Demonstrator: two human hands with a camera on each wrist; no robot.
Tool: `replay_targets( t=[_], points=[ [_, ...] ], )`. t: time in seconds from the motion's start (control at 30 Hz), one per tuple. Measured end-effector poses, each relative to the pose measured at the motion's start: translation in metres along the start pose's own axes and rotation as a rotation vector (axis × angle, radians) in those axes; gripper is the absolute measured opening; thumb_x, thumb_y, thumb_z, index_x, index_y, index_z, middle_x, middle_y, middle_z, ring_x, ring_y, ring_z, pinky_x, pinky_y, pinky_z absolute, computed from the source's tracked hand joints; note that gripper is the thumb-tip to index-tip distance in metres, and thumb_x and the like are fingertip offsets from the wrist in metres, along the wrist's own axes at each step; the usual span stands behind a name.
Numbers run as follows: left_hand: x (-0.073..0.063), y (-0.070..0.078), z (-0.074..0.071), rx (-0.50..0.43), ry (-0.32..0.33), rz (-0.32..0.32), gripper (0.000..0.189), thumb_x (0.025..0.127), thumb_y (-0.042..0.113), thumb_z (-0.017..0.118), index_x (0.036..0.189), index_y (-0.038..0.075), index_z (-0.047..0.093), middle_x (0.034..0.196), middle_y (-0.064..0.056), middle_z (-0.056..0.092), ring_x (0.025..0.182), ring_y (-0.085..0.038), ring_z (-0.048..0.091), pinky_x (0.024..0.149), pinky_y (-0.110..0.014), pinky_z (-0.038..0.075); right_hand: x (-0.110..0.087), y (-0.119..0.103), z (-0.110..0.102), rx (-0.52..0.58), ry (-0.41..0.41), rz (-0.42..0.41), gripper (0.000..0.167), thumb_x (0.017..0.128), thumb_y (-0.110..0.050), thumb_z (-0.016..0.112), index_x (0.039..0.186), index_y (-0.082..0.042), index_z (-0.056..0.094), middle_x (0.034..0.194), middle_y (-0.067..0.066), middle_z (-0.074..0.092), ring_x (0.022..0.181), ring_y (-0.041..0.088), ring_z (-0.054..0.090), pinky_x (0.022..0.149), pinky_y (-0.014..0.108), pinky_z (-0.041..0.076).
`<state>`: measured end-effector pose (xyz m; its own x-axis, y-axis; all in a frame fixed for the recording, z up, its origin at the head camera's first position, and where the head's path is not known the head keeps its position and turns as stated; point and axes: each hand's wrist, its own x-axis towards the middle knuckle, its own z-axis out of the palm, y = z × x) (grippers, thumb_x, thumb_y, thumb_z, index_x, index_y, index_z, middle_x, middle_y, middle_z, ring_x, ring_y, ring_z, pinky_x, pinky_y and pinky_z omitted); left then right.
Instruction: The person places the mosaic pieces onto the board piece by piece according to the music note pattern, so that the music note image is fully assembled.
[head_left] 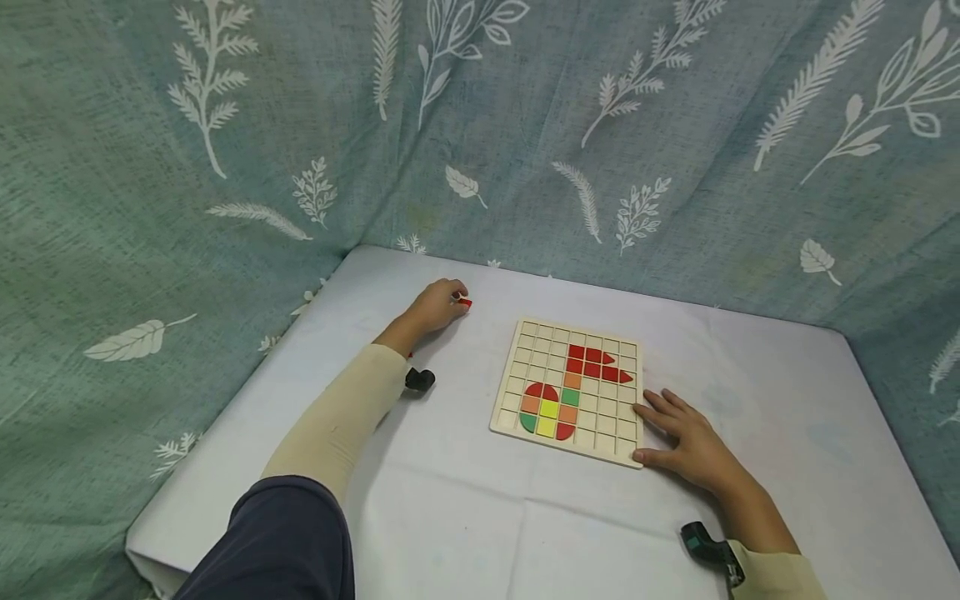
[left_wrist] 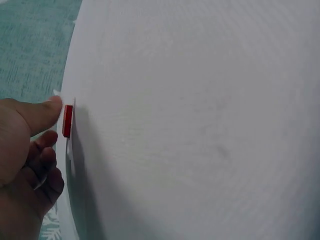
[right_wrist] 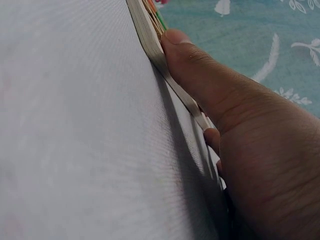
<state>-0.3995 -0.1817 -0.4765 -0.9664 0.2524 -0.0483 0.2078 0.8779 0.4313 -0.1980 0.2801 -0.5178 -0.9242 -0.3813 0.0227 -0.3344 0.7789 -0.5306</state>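
Toward the back left of the table, my left hand (head_left: 437,307) has its fingers curled and pinches a small red wooden piece (head_left: 465,303) between thumb and fingertips. The left wrist view shows the red piece (left_wrist: 67,121) edge-on at the thumb tip. My right hand (head_left: 693,446) rests beside the square wooden grid board (head_left: 603,425), fingers spread, thumb (right_wrist: 187,60) and fingertips touching its right edge. Red, orange, green and yellow pieces sit in the board's grid: two red pointed bars at the upper right, a short column below, and a rounded cluster at the lower left.
A bit of red (head_left: 410,356) peeks out beside the left sleeve. Black wrist devices (head_left: 420,381) are worn on both arms. White cloth covers the table (head_left: 465,508); a green leaf-patterned curtain (head_left: 517,167) stands along its back and left sides.
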Motion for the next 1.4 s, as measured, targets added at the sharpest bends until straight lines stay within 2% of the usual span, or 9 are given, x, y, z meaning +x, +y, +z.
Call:
replay_targets(
  t=[0.17, 0.3, 0.37, 0.6, 0.7, 0.8, 1.0, 1.13, 1.4],
  points=[
    [0.002, -0.005, -0.002, 0.006, -0.036, -0.033, 0.046, 0.091, 0.023, 0.07, 0.131, 0.005, 0.058, 0.124, -0.014, 0.056, 0.115, -0.029, 0.051, 0.098, -0.043, 0.04, 0.0, -0.001, 0.001, 0.004, 0.005, -0.018, 0.088, 0.073, -0.063, 0.074, 0.144, -0.016, 0.051, 0.155, 0.009, 0.032, 0.144, 0.034, 0.015, 0.105, 0.065, 0.017],
    [0.006, -0.014, -0.004, -0.08, -0.051, -0.065, 0.038, 0.09, 0.024, 0.071, 0.124, 0.009, 0.064, 0.123, -0.012, 0.058, 0.114, -0.028, 0.051, 0.098, -0.044, 0.04, 0.001, -0.002, 0.0, 0.006, -0.003, -0.005, 0.09, 0.073, -0.065, 0.073, 0.144, -0.016, 0.05, 0.155, 0.008, 0.031, 0.145, 0.034, 0.014, 0.105, 0.065, 0.017],
    [0.007, -0.017, -0.005, -0.101, -0.048, -0.06, 0.035, 0.09, 0.025, 0.072, 0.121, 0.011, 0.066, 0.119, -0.011, 0.059, 0.11, -0.028, 0.051, 0.096, -0.045, 0.041, 0.001, -0.002, 0.0, 0.004, -0.01, 0.002, 0.091, 0.073, -0.066, 0.072, 0.145, -0.016, 0.049, 0.156, 0.008, 0.03, 0.145, 0.033, 0.013, 0.105, 0.065, 0.016],
    [0.005, -0.019, 0.006, -0.09, 0.05, 0.007, 0.038, 0.089, 0.034, 0.072, 0.116, 0.008, 0.067, 0.107, -0.007, 0.058, 0.097, -0.023, 0.053, 0.087, -0.04, 0.043, 0.001, -0.001, 0.001, 0.004, 0.001, -0.003, 0.089, 0.073, -0.062, 0.074, 0.144, -0.015, 0.05, 0.155, 0.01, 0.032, 0.144, 0.035, 0.015, 0.104, 0.067, 0.016],
    [0.003, -0.012, 0.008, -0.101, 0.099, 0.058, 0.039, 0.088, 0.035, 0.074, 0.117, 0.01, 0.067, 0.105, -0.005, 0.058, 0.094, -0.022, 0.053, 0.083, -0.039, 0.044, 0.0, -0.002, 0.002, 0.007, 0.007, 0.004, 0.088, 0.072, -0.062, 0.075, 0.143, -0.015, 0.051, 0.155, 0.01, 0.032, 0.144, 0.035, 0.015, 0.104, 0.067, 0.017],
    [0.002, 0.001, 0.009, -0.115, 0.118, 0.102, 0.037, 0.087, 0.032, 0.074, 0.116, 0.01, 0.067, 0.104, -0.004, 0.058, 0.094, -0.022, 0.052, 0.082, -0.039, 0.043, 0.0, -0.002, 0.001, 0.003, 0.001, 0.016, 0.089, 0.072, -0.063, 0.075, 0.144, -0.016, 0.051, 0.155, 0.009, 0.032, 0.144, 0.035, 0.015, 0.105, 0.066, 0.017],
    [0.002, 0.025, 0.016, -0.119, 0.121, 0.184, 0.032, 0.087, 0.033, 0.074, 0.109, 0.011, 0.068, 0.101, -0.002, 0.058, 0.094, -0.02, 0.053, 0.084, -0.036, 0.044, 0.0, -0.001, 0.001, 0.003, -0.005, 0.029, 0.09, 0.071, -0.063, 0.075, 0.144, -0.016, 0.05, 0.155, 0.009, 0.031, 0.145, 0.034, 0.014, 0.105, 0.066, 0.016],
    [0.004, 0.038, 0.026, -0.161, 0.126, 0.238, 0.029, 0.084, 0.033, 0.077, 0.104, 0.013, 0.07, 0.098, 0.0, 0.059, 0.091, -0.019, 0.052, 0.082, -0.035, 0.044, 0.0, 0.0, 0.0, 0.002, -0.01, 0.039, 0.091, 0.071, -0.064, 0.074, 0.144, -0.016, 0.05, 0.156, 0.008, 0.031, 0.145, 0.034, 0.013, 0.106, 0.065, 0.016],
    [0.012, 0.064, 0.04, -0.182, 0.094, 0.303, 0.028, 0.084, 0.038, 0.076, 0.104, 0.019, 0.071, 0.098, 0.004, 0.059, 0.086, -0.014, 0.051, 0.076, -0.032, 0.044, 0.001, -0.001, 0.0, 0.002, -0.008, 0.035, 0.091, 0.071, -0.064, 0.074, 0.144, -0.015, 0.05, 0.155, 0.009, 0.031, 0.145, 0.034, 0.014, 0.106, 0.065, 0.016]
  ],
)
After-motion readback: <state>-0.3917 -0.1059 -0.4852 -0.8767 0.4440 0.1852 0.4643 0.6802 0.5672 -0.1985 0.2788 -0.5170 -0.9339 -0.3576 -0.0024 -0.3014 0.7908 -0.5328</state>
